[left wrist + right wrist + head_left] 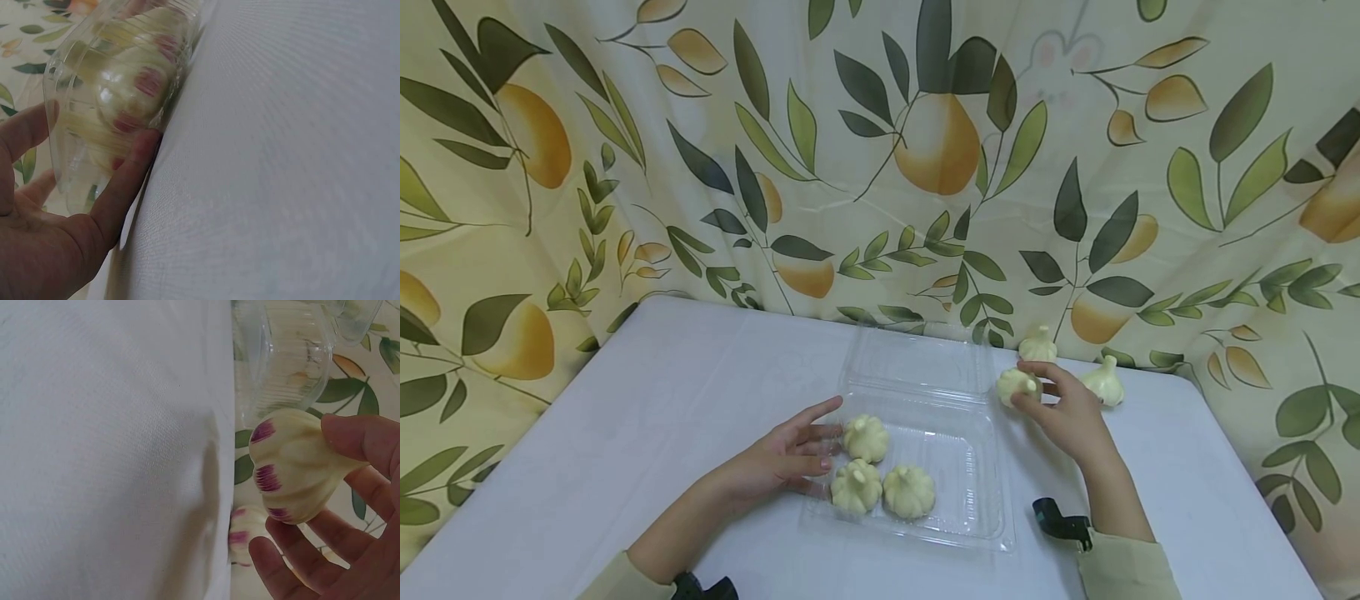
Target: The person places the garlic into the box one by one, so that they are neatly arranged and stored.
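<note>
My right hand [1063,412] pinches a garlic bulb [294,465] between thumb and fingers, to the right of a clear plastic clamshell box [977,467]. In the right wrist view the bulb shows purple streaks and is held up off the white cloth. My left hand [778,458] rests its spread, fairly straight fingers against the box's left side; the left wrist view shows its thumb [128,181] low on the wall. Inside the box, toward its left, sit three bulbs: a back one [866,437], a front left one [855,487] and a front middle one [909,492].
Two more garlic bulbs stand at the table's back right, one behind the right hand [1038,344] and one beyond its knuckles [1103,382]. The box's lid [917,362] lies folded back toward the patterned curtain [880,167]. White cloth covers the table [700,375].
</note>
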Tool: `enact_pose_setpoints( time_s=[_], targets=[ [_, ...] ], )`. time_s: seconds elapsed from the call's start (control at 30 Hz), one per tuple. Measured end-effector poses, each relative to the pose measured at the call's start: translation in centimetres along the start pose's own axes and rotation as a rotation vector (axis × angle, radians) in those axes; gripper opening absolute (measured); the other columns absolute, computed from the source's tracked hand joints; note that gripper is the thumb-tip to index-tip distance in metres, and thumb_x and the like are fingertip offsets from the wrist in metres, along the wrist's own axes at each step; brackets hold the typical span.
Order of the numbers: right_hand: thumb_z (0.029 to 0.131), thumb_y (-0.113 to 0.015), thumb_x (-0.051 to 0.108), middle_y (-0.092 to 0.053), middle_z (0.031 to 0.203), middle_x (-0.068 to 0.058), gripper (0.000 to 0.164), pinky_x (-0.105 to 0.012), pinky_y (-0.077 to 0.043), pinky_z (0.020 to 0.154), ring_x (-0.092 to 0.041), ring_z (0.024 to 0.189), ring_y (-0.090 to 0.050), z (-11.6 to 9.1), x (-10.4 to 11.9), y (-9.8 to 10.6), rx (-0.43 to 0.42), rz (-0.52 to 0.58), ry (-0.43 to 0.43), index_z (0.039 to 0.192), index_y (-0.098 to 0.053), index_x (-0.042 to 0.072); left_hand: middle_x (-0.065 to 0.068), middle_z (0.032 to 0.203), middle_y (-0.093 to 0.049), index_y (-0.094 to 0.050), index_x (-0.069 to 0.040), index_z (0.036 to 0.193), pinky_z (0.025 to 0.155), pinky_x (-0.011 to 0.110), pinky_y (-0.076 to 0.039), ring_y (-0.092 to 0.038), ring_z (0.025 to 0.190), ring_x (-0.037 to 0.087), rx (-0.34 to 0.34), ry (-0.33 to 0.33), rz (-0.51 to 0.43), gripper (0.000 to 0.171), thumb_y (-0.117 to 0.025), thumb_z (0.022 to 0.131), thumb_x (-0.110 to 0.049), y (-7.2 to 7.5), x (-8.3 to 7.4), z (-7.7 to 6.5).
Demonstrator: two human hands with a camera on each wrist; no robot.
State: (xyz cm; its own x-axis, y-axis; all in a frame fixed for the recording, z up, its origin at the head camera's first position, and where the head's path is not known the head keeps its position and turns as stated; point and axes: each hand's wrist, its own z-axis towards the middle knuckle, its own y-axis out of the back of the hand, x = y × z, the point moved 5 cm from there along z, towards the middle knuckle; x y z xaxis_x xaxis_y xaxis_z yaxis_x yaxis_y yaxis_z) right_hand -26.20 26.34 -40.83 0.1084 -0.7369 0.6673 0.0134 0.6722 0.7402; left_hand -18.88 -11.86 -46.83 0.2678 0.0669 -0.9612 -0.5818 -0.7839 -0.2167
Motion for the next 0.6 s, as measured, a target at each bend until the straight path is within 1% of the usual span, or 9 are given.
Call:
enact_pose_setpoints(
  time_s=[0.27,0.43,0.6],
  targets=[
    [0.092,-0.072,0.026,-0.054,0.142,-0.02,0.052,-0.057,-0.051,0.089,-0.049,0.119,-0.056,0.1,-0.19,-0.16,0.002,-0.013,0.019,0.138,-0.056,0.008,0.019,0.16,-0.026,-0.017,-0.028,0.161,0.092,0.048,-0.054,-0.039,0.138,0.038,-0.006,0.005,0.001,0.08,-0.061,0.098,-0.007,-0.02,-0.06,-0.03],
    [0.091,-0.073,0.023,-0.054,0.141,-0.021,0.052,-0.053,-0.052,0.087,-0.048,0.117,-0.058,0.16,-0.19,-0.27,0.001,-0.008,0.038,0.137,-0.057,0.007,0.019,0.16,-0.026,-0.016,-0.028,0.161,0.092,0.048,-0.054,-0.039,0.138,0.037,-0.006,0.005,0.005,0.08,-0.06,0.098,-0.006,-0.01,-0.05,-0.04],
    [0.091,-0.073,0.022,-0.054,0.141,-0.021,0.051,-0.054,-0.051,0.088,-0.049,0.117,-0.058,0.15,-0.2,-0.35,0.005,-0.006,0.039,0.137,-0.057,0.006,0.02,0.16,-0.025,-0.016,-0.028,0.161,0.092,0.048,-0.054,-0.038,0.138,0.039,-0.003,0.0,0.009,0.08,-0.06,0.098,-0.006,-0.01,-0.07,-0.05]
  ],
)
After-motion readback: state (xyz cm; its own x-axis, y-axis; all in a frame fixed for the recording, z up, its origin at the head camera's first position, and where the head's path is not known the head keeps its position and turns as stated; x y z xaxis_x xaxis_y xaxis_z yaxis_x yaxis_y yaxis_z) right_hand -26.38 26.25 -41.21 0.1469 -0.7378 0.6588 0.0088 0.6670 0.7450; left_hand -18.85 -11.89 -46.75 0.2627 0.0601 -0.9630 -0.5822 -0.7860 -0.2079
